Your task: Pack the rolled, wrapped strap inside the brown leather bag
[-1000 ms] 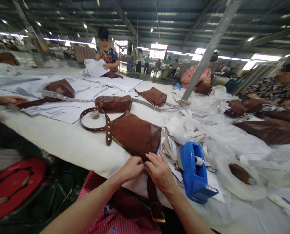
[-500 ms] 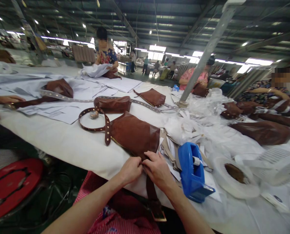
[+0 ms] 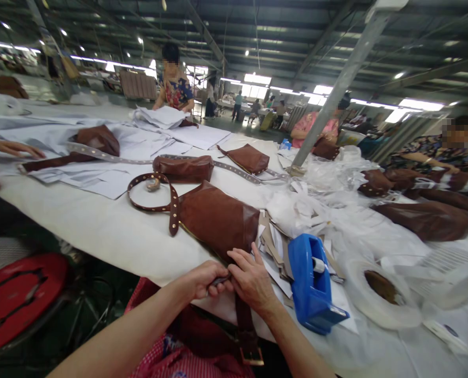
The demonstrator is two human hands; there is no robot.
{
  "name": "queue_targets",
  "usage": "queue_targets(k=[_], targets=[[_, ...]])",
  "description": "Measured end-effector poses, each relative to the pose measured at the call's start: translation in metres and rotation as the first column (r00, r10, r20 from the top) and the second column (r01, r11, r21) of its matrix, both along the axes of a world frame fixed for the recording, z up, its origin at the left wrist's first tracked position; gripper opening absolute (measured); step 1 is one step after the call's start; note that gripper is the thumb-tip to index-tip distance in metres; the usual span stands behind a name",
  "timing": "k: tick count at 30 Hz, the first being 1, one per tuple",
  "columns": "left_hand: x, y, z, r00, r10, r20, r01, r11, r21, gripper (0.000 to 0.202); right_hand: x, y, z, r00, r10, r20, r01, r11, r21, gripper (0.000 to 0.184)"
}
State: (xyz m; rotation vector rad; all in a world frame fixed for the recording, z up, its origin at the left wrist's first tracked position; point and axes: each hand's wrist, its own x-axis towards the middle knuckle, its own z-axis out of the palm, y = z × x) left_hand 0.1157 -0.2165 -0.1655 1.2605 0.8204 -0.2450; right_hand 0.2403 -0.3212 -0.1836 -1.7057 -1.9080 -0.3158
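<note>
A brown leather bag point(image 3: 218, 215) lies on the white-covered table, its lower corner toward me. My left hand point(image 3: 208, 279) is closed in a fist around a small dark, slim object point(image 3: 220, 281), mostly hidden by the fingers; its kind does not show. Against it, my right hand point(image 3: 253, 275) grips the bag's near corner, thumb and fingers bent over the leather. From under that hand the bag's brown strap point(image 3: 244, 315) hangs over the table edge, ending in a gold-coloured buckle point(image 3: 252, 357). The other, studded strap point(image 3: 173, 210) curls on the table to the left.
Right of my hands stands a blue tape dispenser point(image 3: 315, 286), beside paper and card scraps point(image 3: 275, 244) and a large tape roll point(image 3: 381, 291). More brown bags point(image 3: 183, 169) lie beyond. A co-worker's hand point(image 3: 13, 148) is at far left; other people work across the table.
My left hand has turned and drawn slightly left, and the dark object in it now shows. My right hand stays at the bag's corner, its fingers a little more spread.
</note>
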Motion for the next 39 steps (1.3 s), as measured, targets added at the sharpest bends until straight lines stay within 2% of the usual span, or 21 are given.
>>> queue_targets(k=[3,6,7,9,10,12,14,16,18,21,23,27,34,37,39], targets=[[0.0,0.0,-0.002,0.994,0.102,0.029,-0.103,0.994,0.047,0.018,-0.003,0.001,0.0,1.0,-0.024,-0.004,0.023,0.999,-0.022,0.015],[0.003,-0.004,-0.008,0.981,0.165,0.1,-0.179,0.971,0.159,0.02,-0.002,-0.005,0.012,0.998,-0.056,0.019,0.057,0.997,-0.053,0.013],[0.004,-0.006,-0.011,0.978,0.17,0.124,-0.192,0.961,0.2,0.02,0.001,-0.011,0.018,0.996,-0.088,0.003,0.088,0.995,-0.045,0.015],[0.005,-0.01,-0.016,0.971,0.171,0.167,-0.212,0.937,0.278,0.022,0.016,-0.035,0.034,0.967,-0.238,-0.095,0.24,0.971,0.007,0.021],[0.005,-0.012,-0.019,0.967,0.174,0.186,-0.226,0.923,0.311,0.023,0.027,-0.051,0.041,0.919,-0.352,-0.177,0.362,0.932,0.025,0.022],[0.004,-0.017,-0.021,0.96,0.182,0.214,-0.251,0.899,0.358,0.025,0.055,-0.085,0.052,0.748,-0.579,-0.324,0.605,0.796,-0.028,0.023],[0.003,-0.02,-0.02,0.956,0.186,0.228,-0.263,0.888,0.378,0.027,0.083,-0.115,0.057,0.546,-0.737,-0.398,0.699,0.663,-0.269,0.028],[0.003,-0.021,-0.016,0.957,0.183,0.224,-0.26,0.884,0.389,0.027,0.101,-0.135,0.058,0.42,-0.81,-0.409,0.634,0.584,-0.506,0.034],[0.002,-0.021,-0.012,0.964,0.173,0.203,-0.244,0.882,0.403,0.028,0.107,-0.144,0.059,0.306,-0.844,-0.44,0.521,0.535,-0.665,0.039],[0.001,-0.018,-0.011,0.974,0.151,0.17,-0.21,0.882,0.422,0.03,0.103,-0.141,0.065,0.111,-0.855,-0.506,0.413,0.503,-0.759,0.039],[0.0,-0.017,-0.012,0.977,0.132,0.165,-0.192,0.881,0.433,0.03,0.097,-0.136,0.071,0.043,-0.85,-0.525,0.395,0.497,-0.773,0.034],[-0.002,-0.017,-0.014,0.978,0.104,0.179,-0.176,0.876,0.45,0.029,0.092,-0.126,0.075,-0.009,-0.858,-0.514,0.378,0.473,-0.796,0.025],[0.0,-0.018,-0.013,0.976,0.131,0.171,-0.191,0.894,0.406,0.035,0.097,-0.118,0.068,-0.125,-0.867,-0.482,0.36,0.413,-0.836,0.013],[0.0,-0.018,-0.013,0.976,0.142,0.163,-0.196,0.898,0.393,0.037,0.098,-0.121,0.069,-0.128,-0.866,-0.484,0.361,0.414,-0.836,0.012],[0.0,-0.018,-0.013,0.977,0.144,0.16,-0.196,0.899,0.392,0.037,0.098,-0.124,0.071,-0.094,-0.863,-0.496,0.362,0.435,-0.825,0.013]])
